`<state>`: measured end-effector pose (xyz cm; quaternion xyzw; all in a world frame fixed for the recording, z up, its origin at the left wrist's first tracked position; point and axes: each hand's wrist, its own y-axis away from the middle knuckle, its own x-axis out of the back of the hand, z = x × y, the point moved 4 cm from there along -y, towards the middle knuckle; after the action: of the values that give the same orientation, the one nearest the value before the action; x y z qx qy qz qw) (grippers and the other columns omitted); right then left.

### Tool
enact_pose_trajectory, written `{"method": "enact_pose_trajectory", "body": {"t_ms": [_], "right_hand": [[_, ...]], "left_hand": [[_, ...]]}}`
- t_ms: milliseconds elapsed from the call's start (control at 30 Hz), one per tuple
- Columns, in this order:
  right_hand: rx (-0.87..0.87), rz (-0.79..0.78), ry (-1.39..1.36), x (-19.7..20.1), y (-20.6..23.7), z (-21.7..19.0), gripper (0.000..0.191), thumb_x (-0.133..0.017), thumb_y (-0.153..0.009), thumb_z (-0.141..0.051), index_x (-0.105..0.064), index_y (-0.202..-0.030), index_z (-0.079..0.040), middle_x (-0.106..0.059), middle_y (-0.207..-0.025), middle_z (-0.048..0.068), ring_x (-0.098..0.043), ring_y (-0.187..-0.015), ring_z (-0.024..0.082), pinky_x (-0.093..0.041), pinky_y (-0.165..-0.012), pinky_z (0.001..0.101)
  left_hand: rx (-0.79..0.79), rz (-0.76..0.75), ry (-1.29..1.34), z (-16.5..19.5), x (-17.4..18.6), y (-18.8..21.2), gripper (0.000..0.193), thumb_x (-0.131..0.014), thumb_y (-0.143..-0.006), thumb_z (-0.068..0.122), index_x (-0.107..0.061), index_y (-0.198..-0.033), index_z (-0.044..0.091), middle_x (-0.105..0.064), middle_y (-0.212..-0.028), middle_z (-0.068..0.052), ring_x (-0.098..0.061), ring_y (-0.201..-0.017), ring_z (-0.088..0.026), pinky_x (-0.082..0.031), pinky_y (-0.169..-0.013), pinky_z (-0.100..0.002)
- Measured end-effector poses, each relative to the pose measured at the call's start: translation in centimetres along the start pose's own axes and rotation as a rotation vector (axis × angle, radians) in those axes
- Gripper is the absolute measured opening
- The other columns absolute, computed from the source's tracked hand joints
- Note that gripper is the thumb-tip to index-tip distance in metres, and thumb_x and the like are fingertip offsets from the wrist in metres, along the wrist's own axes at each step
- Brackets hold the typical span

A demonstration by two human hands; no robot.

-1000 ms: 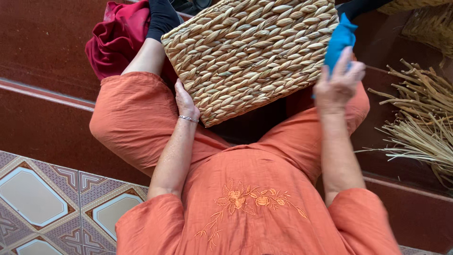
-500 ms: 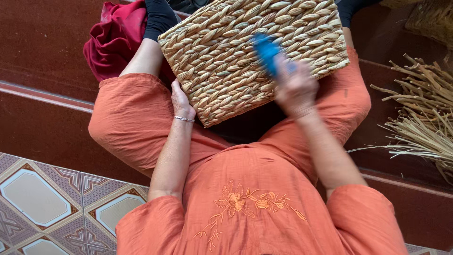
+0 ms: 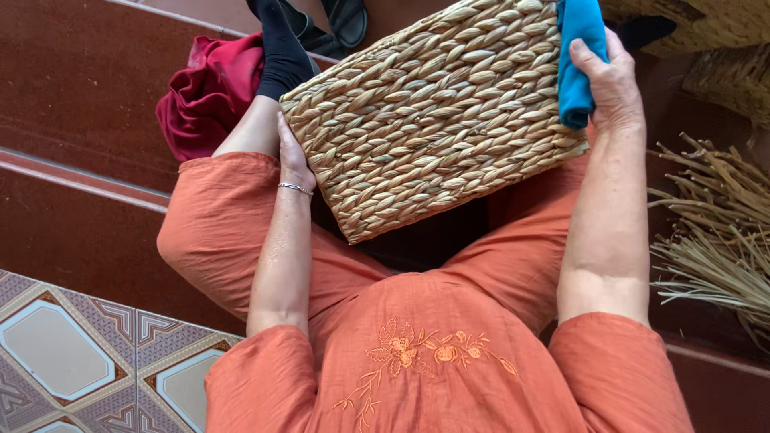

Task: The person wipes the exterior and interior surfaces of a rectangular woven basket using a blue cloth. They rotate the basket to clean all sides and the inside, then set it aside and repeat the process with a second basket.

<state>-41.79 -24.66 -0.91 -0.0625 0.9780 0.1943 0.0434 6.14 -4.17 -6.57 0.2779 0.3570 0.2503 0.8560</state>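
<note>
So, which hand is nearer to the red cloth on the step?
Left. The left hand rests on the woven basket's left edge, close to the red cloth; the right hand holds a blue cloth at the basket's far side.

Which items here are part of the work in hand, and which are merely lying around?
In hand:
woven basket, steadied on the lap by the left hand
blue cloth, gripped by the right hand against the basket

Lying about:
red cloth bundle
dried stalks
dark sandals
</note>
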Motion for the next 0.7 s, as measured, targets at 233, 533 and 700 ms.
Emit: {"method": "enact_pose_trajectory", "body": {"t_ms": [233,533,700], "right_hand": [[0.150,0.010,-0.060,-0.4,3.7,-3.7,0.045,-0.076,-0.107,-0.021,-0.059,-0.144,-0.002,-0.067,-0.124,0.003,-0.063,-0.111,0.016,-0.053,-0.102,0.0307],[0.163,-0.059,-0.423,3.1,9.0,-3.1,0.048,-0.063,-0.112,-0.024,-0.048,-0.153,-0.004,-0.064,-0.133,0.009,-0.064,-0.111,0.021,-0.055,-0.097,0.0379],[0.244,0.205,-0.175,5.1,9.7,-2.6,0.037,-0.066,-0.115,-0.015,-0.054,-0.142,0.008,-0.062,-0.125,0.012,-0.060,-0.107,0.022,-0.051,-0.098,0.0374]], "left_hand": [[-0.279,0.044,-0.028,2.8,-1.0,4.2,0.070,-0.034,-0.105,0.058,-0.044,-0.152,0.007,-0.055,-0.151,-0.011,-0.055,-0.138,-0.026,-0.045,-0.116,-0.041],[-0.403,-0.183,0.107,2.4,-6.2,10.9,0.069,-0.051,-0.105,0.046,-0.034,-0.157,0.004,-0.050,-0.151,-0.015,-0.050,-0.139,-0.029,-0.044,-0.118,-0.046],[-0.323,-0.036,-0.129,-1.5,-7.0,11.8,0.079,-0.067,-0.098,0.028,-0.020,-0.160,0.012,-0.045,-0.151,-0.013,-0.049,-0.135,-0.025,-0.043,-0.114,-0.042]]}}
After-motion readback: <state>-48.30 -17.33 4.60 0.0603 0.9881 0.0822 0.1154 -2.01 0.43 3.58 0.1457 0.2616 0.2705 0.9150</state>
